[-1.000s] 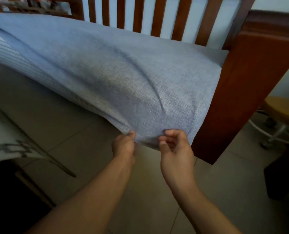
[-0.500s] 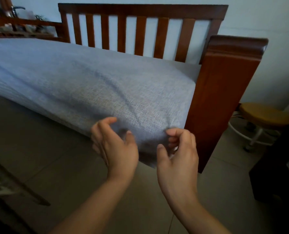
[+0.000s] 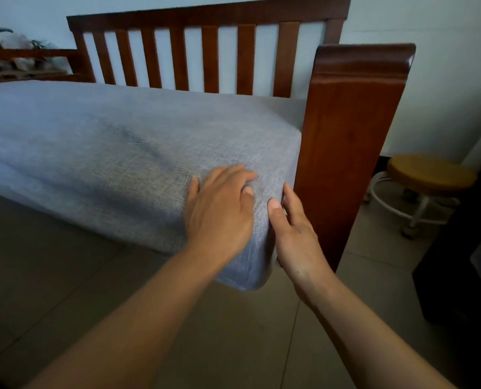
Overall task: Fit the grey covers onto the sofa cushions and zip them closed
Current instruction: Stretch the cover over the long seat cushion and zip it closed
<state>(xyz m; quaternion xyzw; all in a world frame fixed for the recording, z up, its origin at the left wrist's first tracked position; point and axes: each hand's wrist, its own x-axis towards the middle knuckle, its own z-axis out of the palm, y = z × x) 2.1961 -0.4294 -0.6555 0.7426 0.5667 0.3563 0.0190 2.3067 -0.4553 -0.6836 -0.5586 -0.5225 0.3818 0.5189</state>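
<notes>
- The cushion (image 3: 115,153) in its grey cover lies on the seat of the wooden sofa (image 3: 351,141); its near right corner hangs past the seat edge, over the tiled floor (image 3: 65,282).
- The left hand (image 3: 219,211) lies flat on the cushion's front face near that corner, fingers (image 3: 233,175) straight and slightly spread, pressing the fabric; the fingertips are blurred.
- The right hand (image 3: 295,228) sits at the corner's right side, in the gap between the cushion and the sofa's arm. Its thumb lies on the fabric, but the other fingers are mostly hidden behind the cushion's edge, so I cannot tell whether they pinch the cover.
- No zip shows from this side.
- The cushion's left end runs out of view.
- A round stool (image 3: 427,175) stands to the right of the sofa, partly cut off by a dark cabinet (image 3: 464,248).
- Objects on the shelf (image 3: 17,56) at upper left are too dim to make out.
</notes>
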